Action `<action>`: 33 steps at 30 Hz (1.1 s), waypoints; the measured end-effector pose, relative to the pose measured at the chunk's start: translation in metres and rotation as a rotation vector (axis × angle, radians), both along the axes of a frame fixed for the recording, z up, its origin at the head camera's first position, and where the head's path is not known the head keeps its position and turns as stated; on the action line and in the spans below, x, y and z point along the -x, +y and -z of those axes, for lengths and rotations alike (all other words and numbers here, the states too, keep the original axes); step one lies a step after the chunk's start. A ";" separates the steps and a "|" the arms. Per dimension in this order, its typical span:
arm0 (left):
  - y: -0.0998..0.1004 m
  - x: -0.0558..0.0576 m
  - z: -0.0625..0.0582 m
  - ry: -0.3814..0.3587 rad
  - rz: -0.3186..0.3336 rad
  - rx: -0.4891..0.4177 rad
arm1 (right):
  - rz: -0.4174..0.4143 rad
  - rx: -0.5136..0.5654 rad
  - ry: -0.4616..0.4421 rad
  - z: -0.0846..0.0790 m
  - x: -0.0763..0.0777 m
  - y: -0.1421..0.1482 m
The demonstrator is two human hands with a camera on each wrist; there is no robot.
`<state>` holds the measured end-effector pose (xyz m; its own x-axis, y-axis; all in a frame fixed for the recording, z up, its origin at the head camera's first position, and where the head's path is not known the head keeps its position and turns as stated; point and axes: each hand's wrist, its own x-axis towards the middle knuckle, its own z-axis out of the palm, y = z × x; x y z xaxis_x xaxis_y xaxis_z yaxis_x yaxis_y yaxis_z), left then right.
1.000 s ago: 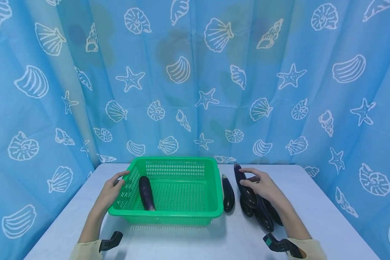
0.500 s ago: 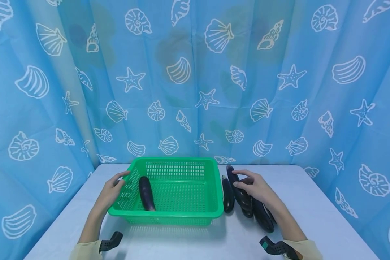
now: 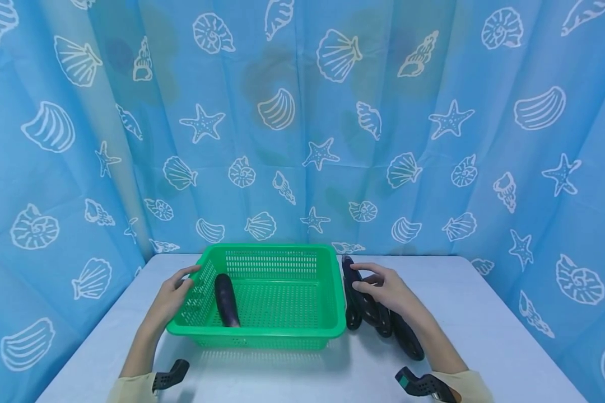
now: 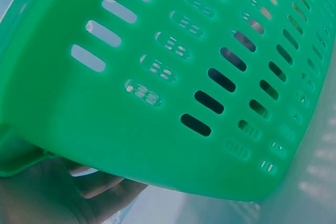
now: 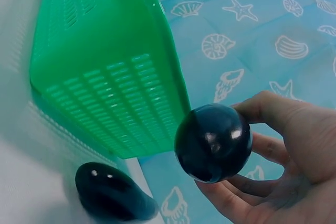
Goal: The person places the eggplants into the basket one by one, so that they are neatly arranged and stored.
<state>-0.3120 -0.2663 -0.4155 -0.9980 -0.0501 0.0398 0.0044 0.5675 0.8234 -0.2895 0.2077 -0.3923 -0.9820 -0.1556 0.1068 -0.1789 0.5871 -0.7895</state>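
Note:
My right hand (image 3: 385,288) holds an eggplant (image 3: 359,294) by its sides, just right of the green plastic basket (image 3: 259,330). In the right wrist view the round, glossy end of this eggplant (image 5: 212,142) faces the camera, gripped between thumb and fingers. My left hand (image 3: 173,294) grips the basket's left rim; the left wrist view shows its fingers (image 4: 107,190) along the rim. Inside the basket, toward its left end, lies one dark purple eggplant (image 3: 226,299).
Another eggplant (image 3: 353,319) lies against the basket's right side, partly hidden by the held one. More eggplants (image 3: 407,336) lie close together on the white table (image 3: 494,330) under my right forearm. A blue shell-patterned curtain (image 3: 302,129) hangs behind the table.
My right hand has carried its eggplant left, from over the other eggplants to beside the basket's right rim. My left hand and the basket have stayed put.

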 end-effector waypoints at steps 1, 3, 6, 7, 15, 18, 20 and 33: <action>0.000 0.000 0.000 -0.002 -0.001 0.000 | -0.002 -0.001 0.000 0.000 0.001 -0.001; 0.000 0.000 0.000 -0.005 -0.001 0.000 | -0.008 0.003 -0.001 -0.001 0.002 -0.002; -0.001 -0.001 0.001 -0.005 0.003 -0.002 | -0.012 0.012 0.002 -0.005 0.003 -0.004; -0.001 -0.001 0.001 -0.004 0.003 -0.002 | -0.021 0.011 0.011 -0.006 0.003 -0.004; -0.002 -0.001 0.000 0.006 0.011 0.001 | -0.026 0.024 0.016 -0.017 0.004 -0.014; -0.002 -0.001 0.000 0.008 0.013 0.003 | -0.032 0.031 0.013 -0.019 0.004 -0.017; -0.001 -0.001 0.000 0.009 0.014 0.002 | -0.036 0.038 0.015 -0.020 0.004 -0.019; -0.001 0.000 -0.001 0.010 0.019 -0.005 | -0.056 0.072 0.006 -0.031 0.007 -0.035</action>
